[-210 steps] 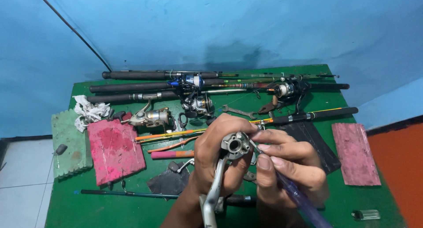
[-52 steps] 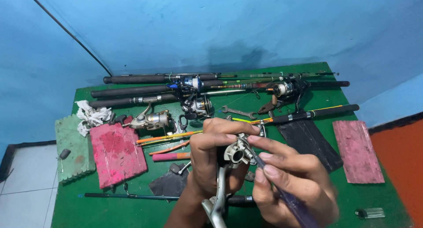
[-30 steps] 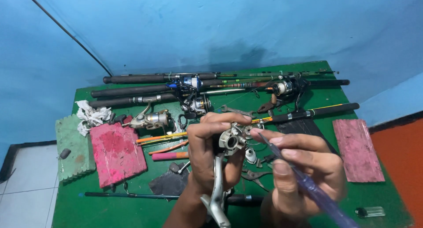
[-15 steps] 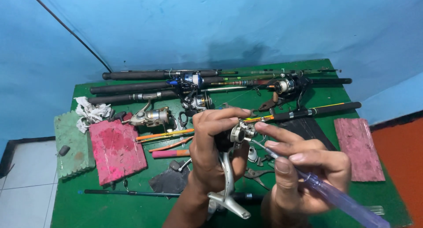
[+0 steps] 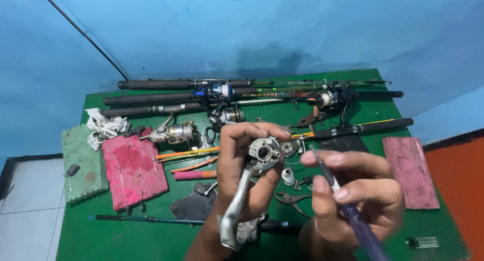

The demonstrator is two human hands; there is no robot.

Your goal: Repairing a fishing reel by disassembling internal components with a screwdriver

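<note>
Our left hand (image 5: 242,175) is clenched around the silver reel body (image 5: 254,178), held up over the near middle of the green table (image 5: 80,238) with its round end facing us. Our right hand (image 5: 360,198) pinches a purple-handled tool (image 5: 353,215), tip up just right of the reel body and not touching it. On the table behind the reel body lie fishing rods (image 5: 166,97), left of it a pink cloth (image 5: 133,170), far right another pink cloth (image 5: 409,170).
</note>
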